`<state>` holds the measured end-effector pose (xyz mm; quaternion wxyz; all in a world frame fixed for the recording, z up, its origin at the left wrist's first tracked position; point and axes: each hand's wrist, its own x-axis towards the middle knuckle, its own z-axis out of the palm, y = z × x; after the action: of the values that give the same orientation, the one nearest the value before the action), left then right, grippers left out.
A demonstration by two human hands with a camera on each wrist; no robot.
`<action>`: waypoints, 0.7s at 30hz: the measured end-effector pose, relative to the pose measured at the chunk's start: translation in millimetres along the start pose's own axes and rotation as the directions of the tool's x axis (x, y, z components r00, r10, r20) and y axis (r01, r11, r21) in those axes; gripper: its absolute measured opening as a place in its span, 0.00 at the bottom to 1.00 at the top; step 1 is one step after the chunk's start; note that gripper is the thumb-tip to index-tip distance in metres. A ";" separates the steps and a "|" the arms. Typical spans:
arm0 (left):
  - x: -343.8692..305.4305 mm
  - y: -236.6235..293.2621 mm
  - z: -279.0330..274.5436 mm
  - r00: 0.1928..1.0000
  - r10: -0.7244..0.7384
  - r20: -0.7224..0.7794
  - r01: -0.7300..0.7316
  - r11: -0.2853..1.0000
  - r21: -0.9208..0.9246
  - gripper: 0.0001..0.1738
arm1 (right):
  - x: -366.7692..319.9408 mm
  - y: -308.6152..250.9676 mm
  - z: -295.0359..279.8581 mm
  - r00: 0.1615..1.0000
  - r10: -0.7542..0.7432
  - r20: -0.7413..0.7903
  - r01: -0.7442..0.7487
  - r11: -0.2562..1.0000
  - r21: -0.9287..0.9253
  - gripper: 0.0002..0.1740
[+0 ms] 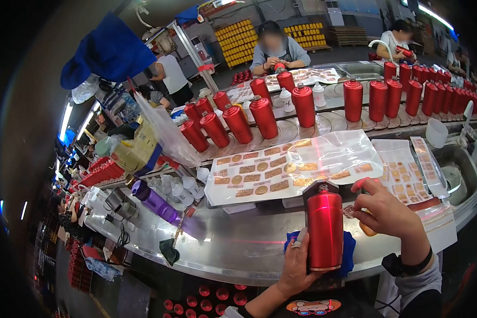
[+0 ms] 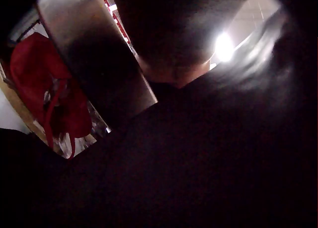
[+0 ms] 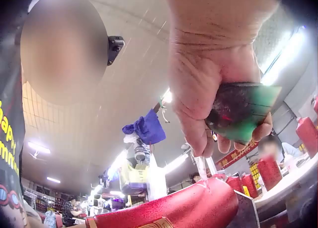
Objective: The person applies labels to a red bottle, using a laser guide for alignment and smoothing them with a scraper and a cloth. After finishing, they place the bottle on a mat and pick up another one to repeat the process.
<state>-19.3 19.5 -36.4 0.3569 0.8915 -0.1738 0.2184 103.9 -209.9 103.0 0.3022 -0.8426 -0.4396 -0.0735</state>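
Observation:
My left hand (image 1: pixel 291 267) supports a shiny red bottle (image 1: pixel 325 228) from its lower left side. The bottle tilts over a blue cloth (image 1: pixel 348 252) near the metal table's front edge. To its right is my right hand (image 1: pixel 384 209), fingers bent, with a small patterned sticker (image 1: pixel 349 211) by the fingertips. In the right wrist view, the fingertips pinch a strip of clear film (image 3: pixel 201 169) reaching the bottle's surface. A dark green sheet-like piece (image 3: pixel 253 111) is tucked within the same hand. A gold label (image 3: pixel 160 224) shows on the bottle. The left wrist view is mostly dark and hides the left hand.
Behind the bottle lies a sheet of gold stickers (image 1: pixel 262 172), with more sheets (image 1: pixel 405 177) at right. Red bottles (image 1: pixel 264 117) line the conveyor beyond. A purple bottle (image 1: pixel 156 201) lies at left; a sink (image 1: pixel 458 177) is at right. Another person (image 1: pixel 278 53) sits across.

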 end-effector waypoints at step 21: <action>28.9 32.4 -142.9 0.950 -0.186 -0.249 -0.183 0.314 -0.932 0.63 | -15.7 -4.7 -2.4 0.998 -0.051 -0.034 0.052 0.998 0.026 0.09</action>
<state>-47.9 94.7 89.5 0.8335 0.4656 -0.2089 0.2120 91.1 -220.2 100.9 0.3188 -0.8255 -0.4570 -0.0893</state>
